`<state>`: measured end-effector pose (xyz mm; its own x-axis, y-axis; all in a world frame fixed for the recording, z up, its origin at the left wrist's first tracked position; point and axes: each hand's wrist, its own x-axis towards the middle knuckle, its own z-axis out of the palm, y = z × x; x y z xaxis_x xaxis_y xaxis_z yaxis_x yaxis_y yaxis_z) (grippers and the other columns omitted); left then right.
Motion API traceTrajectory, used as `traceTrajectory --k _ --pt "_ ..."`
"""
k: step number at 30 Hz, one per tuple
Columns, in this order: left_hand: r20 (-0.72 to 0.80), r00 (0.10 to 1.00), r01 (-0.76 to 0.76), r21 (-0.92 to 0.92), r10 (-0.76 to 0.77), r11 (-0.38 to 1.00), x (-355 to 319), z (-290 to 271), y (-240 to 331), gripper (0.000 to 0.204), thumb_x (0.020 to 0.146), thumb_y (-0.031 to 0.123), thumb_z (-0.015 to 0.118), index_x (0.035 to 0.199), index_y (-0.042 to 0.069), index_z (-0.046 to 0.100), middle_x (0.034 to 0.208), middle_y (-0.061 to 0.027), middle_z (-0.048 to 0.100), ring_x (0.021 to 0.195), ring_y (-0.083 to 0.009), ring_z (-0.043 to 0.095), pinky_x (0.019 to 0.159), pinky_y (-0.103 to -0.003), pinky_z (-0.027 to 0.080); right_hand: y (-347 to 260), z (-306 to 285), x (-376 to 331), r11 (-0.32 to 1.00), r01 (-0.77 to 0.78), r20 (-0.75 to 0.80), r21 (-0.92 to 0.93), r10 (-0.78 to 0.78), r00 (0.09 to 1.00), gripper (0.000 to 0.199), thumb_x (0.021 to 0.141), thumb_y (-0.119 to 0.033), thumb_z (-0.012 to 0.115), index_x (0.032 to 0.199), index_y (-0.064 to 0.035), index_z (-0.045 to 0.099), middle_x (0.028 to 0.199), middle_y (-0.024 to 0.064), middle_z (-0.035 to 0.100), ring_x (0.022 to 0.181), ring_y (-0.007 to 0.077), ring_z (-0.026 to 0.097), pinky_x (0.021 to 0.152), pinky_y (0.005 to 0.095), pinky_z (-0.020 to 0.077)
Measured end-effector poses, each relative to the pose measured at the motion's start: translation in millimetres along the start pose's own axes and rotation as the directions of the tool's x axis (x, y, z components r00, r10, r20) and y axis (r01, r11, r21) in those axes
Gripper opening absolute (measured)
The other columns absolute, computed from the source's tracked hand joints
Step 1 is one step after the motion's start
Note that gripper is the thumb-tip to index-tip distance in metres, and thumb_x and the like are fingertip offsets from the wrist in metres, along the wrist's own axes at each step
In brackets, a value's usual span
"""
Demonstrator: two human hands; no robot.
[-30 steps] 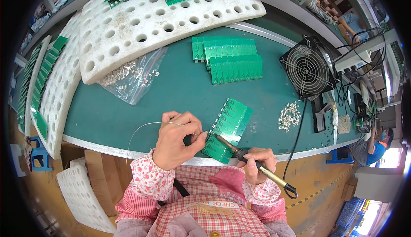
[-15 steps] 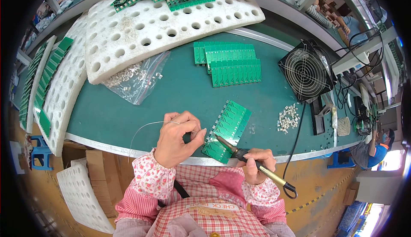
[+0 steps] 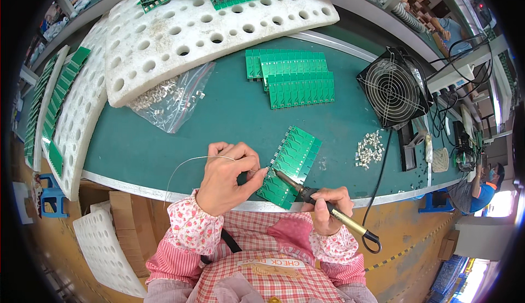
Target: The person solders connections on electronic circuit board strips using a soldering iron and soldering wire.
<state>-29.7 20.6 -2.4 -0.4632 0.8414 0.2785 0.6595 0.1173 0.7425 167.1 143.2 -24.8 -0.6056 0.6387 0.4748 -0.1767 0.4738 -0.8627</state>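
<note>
A green circuit board (image 3: 292, 163) lies tilted at the table's near edge, with a row of pins along its left side. My left hand (image 3: 229, 174) pinches a thin solder wire (image 3: 183, 163), whose loose end curves away to the left. Its fingertips are at the board's left edge. In my right hand (image 3: 330, 207) is a soldering iron (image 3: 350, 223), held like a pen. The iron's tip rests at or just above the pin row, close to my left fingertips; whether it touches is too small to tell.
Small white connectors (image 3: 369, 150) lie heaped right of the board, near a black fan (image 3: 391, 92). Farther back are stacked green boards (image 3: 301, 87). A plastic bag (image 3: 178, 103) of connectors sits by a white foam sheet (image 3: 164, 40) with holes. The iron's black cord (image 3: 379, 177) crosses the table edge.
The left fingertips and the iron's tip have shifted very slightly along the board's pin edge. Both hands keep their holds, and the board stays in place.
</note>
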Motion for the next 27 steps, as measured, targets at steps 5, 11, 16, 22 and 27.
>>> traceTrajectory --k 5,11,16,22,27 --pt "0.001 1.0 0.012 0.005 -0.012 1.0 -1 -1 0 0.021 0.076 0.008 0.072 0.065 0.007 0.055 0.078 0.0005 0.06 0.073 -0.0172 0.053 0.08 -0.033 0.033 0 -1 1 1.0 0.011 0.012 0.004 -0.011 1.0 0.006 0.083 0.0 0.062 0.085 0.0005 0.057 0.058 0.007 0.065 0.05 0.0124 0.064 0.048 0.0226 0.0492" --pt "-0.013 1.0 -0.018 0.034 0.018 0.999 0 2 -1 0.021 0.077 0.009 0.073 0.065 0.007 0.055 0.079 0.0003 0.06 0.073 -0.0176 0.053 0.08 -0.033 0.033 -4 -3 -2 0.992 -0.122 0.009 0.026 0.121 0.993 0.006 0.085 0.0 0.06 0.085 0.0024 0.055 0.065 0.0113 0.066 0.051 0.0128 0.065 0.048 0.0236 0.0502" --pt "-0.025 1.0 -0.011 0.006 0.011 1.0 -3 -1 -1 0.021 0.078 0.009 0.072 0.065 0.007 0.055 0.078 -0.0003 0.06 0.073 -0.0177 0.053 0.08 -0.033 0.033 -10 -1 1 0.989 -0.15 0.006 0.007 0.149 0.989 0.007 0.087 -0.003 0.057 0.086 0.0029 0.055 0.065 0.0112 0.065 0.05 0.0136 0.065 0.048 0.0241 0.0504" --pt "-0.059 0.998 -0.008 -0.082 0.003 0.997 -4 -1 -3 0.022 0.078 0.007 0.071 0.065 0.006 0.054 0.077 -0.001 0.06 0.072 -0.0171 0.055 0.082 -0.033 0.034 -10 0 -6 0.973 -0.128 -0.156 0.194 0.159 0.975 0.008 0.089 -0.005 0.053 0.089 0.0028 0.05 0.061 0.0102 0.06 0.047 0.0125 0.058 0.046 0.0245 0.048" --pt "-0.027 0.999 -0.025 -0.087 0.023 0.996 -5 -2 -5 0.022 0.077 0.006 0.071 0.064 0.006 0.053 0.076 -0.0009 0.061 0.071 -0.017 0.056 0.084 -0.034 0.035 -9 -1 -14 0.967 -0.134 -0.067 0.216 0.152 0.986 0.011 0.09 -0.007 0.057 0.088 0.0024 0.05 0.061 0.0105 0.059 0.048 0.012 0.058 0.046 0.0241 0.0476"
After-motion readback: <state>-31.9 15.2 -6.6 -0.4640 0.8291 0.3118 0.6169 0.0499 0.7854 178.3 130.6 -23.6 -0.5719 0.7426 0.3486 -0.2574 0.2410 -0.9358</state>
